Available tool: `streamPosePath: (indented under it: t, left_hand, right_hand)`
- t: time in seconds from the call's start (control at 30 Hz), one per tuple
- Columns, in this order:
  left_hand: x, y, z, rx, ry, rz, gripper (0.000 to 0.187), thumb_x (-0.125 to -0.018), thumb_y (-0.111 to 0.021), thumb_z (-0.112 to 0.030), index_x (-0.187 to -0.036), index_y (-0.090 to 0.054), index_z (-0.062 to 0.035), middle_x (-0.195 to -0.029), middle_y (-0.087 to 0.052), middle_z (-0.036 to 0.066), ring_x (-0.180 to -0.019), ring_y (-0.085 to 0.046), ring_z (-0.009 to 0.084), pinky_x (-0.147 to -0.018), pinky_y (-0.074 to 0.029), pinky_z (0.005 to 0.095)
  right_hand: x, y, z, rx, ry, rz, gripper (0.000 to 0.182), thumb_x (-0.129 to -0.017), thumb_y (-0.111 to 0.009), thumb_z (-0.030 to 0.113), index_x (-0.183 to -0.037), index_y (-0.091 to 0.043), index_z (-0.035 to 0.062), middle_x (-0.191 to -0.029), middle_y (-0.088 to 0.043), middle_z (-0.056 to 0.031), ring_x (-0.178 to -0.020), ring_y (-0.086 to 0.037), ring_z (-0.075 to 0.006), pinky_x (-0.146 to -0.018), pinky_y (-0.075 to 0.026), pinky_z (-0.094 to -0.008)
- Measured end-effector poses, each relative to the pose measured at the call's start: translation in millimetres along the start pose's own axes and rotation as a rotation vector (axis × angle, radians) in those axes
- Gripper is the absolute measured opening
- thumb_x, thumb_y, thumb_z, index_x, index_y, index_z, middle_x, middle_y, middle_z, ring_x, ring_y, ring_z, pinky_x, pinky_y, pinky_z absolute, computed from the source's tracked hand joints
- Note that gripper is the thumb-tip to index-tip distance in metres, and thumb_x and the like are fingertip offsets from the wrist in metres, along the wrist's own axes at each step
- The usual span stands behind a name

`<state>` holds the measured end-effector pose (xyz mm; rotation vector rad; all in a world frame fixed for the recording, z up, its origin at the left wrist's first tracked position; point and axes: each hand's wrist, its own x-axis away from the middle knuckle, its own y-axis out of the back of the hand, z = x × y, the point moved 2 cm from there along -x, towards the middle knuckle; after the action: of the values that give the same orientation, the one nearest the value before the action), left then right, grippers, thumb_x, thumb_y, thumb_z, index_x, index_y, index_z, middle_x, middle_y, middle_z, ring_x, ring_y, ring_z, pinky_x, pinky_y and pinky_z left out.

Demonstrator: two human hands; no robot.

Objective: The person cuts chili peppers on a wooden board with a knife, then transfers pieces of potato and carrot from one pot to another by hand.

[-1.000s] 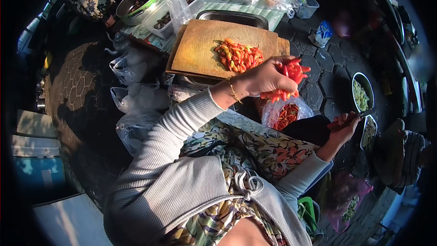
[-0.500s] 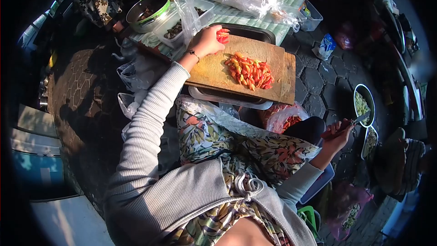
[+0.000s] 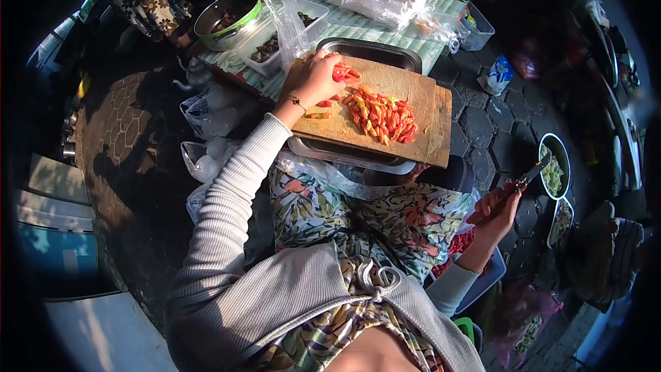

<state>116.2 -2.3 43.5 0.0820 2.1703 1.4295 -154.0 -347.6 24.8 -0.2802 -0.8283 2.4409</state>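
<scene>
While the left hand [image 3: 318, 80], fingers curled around chilies [image 3: 346, 74], is at the board's [image 3: 421, 86] ten o'clock, a heap [image 3: 381, 116] lies mid-board; the right hand [image 3: 501, 211], off at four o'clock, clasps a knife [image 3: 534, 171].

A bare strip of cutting board [image 3: 405, 84] leaves room rightward of the fingers of the left hand [image 3: 317, 81], but the chili pile [image 3: 382, 116] blocks their nearer right and clear plastic [image 3: 292, 34] stands beyond, leftward.
</scene>
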Motion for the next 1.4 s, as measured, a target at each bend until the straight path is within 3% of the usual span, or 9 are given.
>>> streamPosePath:
  t: [0.17, 0.43, 1.1, 1.2, 1.23, 1.27, 1.3, 1.33, 1.4]
  left_hand:
    - [7.5, -6.0, 3.6, 0.354, 0.086, 0.002, 0.036, -0.065, -0.074, -0.024, -0.094, -0.065, -0.0072, -0.096, -0.059, 0.009, -0.08, -0.061, 0.0286, -0.071, -0.05, 0.0383]
    - [15.2, -10.4, 6.2, 0.132, -0.225, -0.22, 0.035, -0.066, -0.077, -0.03, -0.091, -0.066, -0.0071, -0.099, -0.059, 0.009, -0.096, -0.056, 0.0258, -0.082, -0.045, 0.0393]
    - [9.2, 6.8, 1.2, 0.165, -0.113, -0.068, 0.047, -0.073, -0.074, -0.038, -0.102, -0.064, -0.0018, -0.117, -0.057, 0.017, -0.107, -0.056, 0.0322, -0.093, -0.044, 0.0382]
    - [10.2, 31.9, 7.6, 0.234, -0.147, -0.275, 0.038, -0.077, -0.073, -0.029, -0.102, -0.064, -0.0022, -0.11, -0.06, 0.017, -0.103, -0.058, 0.0307, -0.09, -0.046, 0.0364]
    - [11.0, 41.1, 20.4, 0.278, -0.134, -0.4, 0.034, -0.077, -0.073, -0.024, -0.102, -0.064, -0.0028, -0.108, -0.061, 0.015, -0.096, -0.061, 0.025, -0.079, -0.049, 0.0329]
    - [18.2, 48.9, 33.2, 0.373, -0.003, -0.466, 0.033, -0.078, -0.072, -0.025, -0.1, -0.063, -0.0023, -0.095, -0.064, 0.013, -0.081, -0.062, 0.0235, -0.073, -0.05, 0.0313]
    - [28.4, 51.2, 57.6, 0.392, 0.315, -0.355, 0.027, -0.081, -0.07, -0.018, -0.103, -0.063, -0.0047, -0.095, -0.066, 0.005, -0.071, -0.055, 0.0074, -0.06, -0.043, 0.022]
    - [36.0, 50.9, 79.5, 0.432, 0.22, -0.544, 0.023, -0.083, -0.069, -0.016, -0.102, -0.063, -0.0045, -0.083, -0.066, 0.003, -0.063, -0.052, 0.0044, -0.057, -0.042, 0.0203]
    - [58.7, 44.0, 126.1, 0.407, 0.301, -0.471, 0.017, -0.082, -0.068, -0.01, -0.097, -0.063, -0.0027, -0.078, -0.066, 0.004, -0.059, -0.053, 0.0047, -0.055, -0.043, 0.0206]
  right_hand:
    - [1.2, -10.4, -13.2, 0.008, -0.034, 0.001, 0.034, -0.097, -0.044, 0.04, -0.109, -0.049, 0.0078, -0.065, -0.045, -0.0019, -0.047, -0.042, -0.0106, -0.042, -0.034, -0.0258]
    - [10.0, -24.9, -18.1, 0.075, -0.109, 0.001, 0.03, -0.098, -0.042, 0.037, -0.105, -0.048, 0.0077, -0.065, -0.046, -0.003, -0.044, -0.04, -0.0108, -0.041, -0.036, -0.0256]
    - [11.0, -36.3, -37.2, 0.187, -0.129, 0.04, 0.032, -0.099, -0.04, 0.037, -0.106, -0.047, 0.0069, -0.063, -0.044, -0.0019, -0.042, -0.04, -0.0092, -0.041, -0.038, -0.0246]
    - [15.0, -33.4, -39.7, 0.185, -0.153, 0.025, 0.032, -0.099, -0.04, 0.037, -0.106, -0.047, 0.0068, -0.063, -0.043, -0.0015, -0.043, -0.039, -0.0087, -0.041, -0.039, -0.0246]
    - [15.3, -34.4, -40.8, 0.194, -0.16, 0.022, 0.032, -0.099, -0.04, 0.037, -0.106, -0.047, 0.0068, -0.063, -0.043, -0.0013, -0.043, -0.039, -0.0086, -0.041, -0.039, -0.0247]
    - [15.2, -35.1, -40.7, 0.193, -0.164, 0.028, 0.032, -0.099, -0.04, 0.037, -0.106, -0.047, 0.0068, -0.063, -0.043, -0.0013, -0.043, -0.039, -0.0086, -0.041, -0.039, -0.0247]
    - [15.3, -34.4, -39.4, 0.195, -0.158, 0.021, 0.03, -0.1, -0.038, 0.035, -0.106, -0.046, 0.0071, -0.063, -0.043, -0.0012, -0.043, -0.039, -0.0082, -0.041, -0.038, -0.024]
    - [15.5, -33.0, -38.4, 0.199, -0.154, 0.016, 0.028, -0.101, -0.036, 0.033, -0.106, -0.045, 0.0075, -0.063, -0.043, -0.0011, -0.043, -0.038, -0.0079, -0.04, -0.036, -0.0233]
    - [13.7, -26.2, -37.2, 0.215, -0.168, 0.004, 0.028, -0.1, -0.037, 0.034, -0.105, -0.046, 0.0082, -0.063, -0.043, -0.0008, -0.043, -0.038, -0.0079, -0.04, -0.036, -0.023]
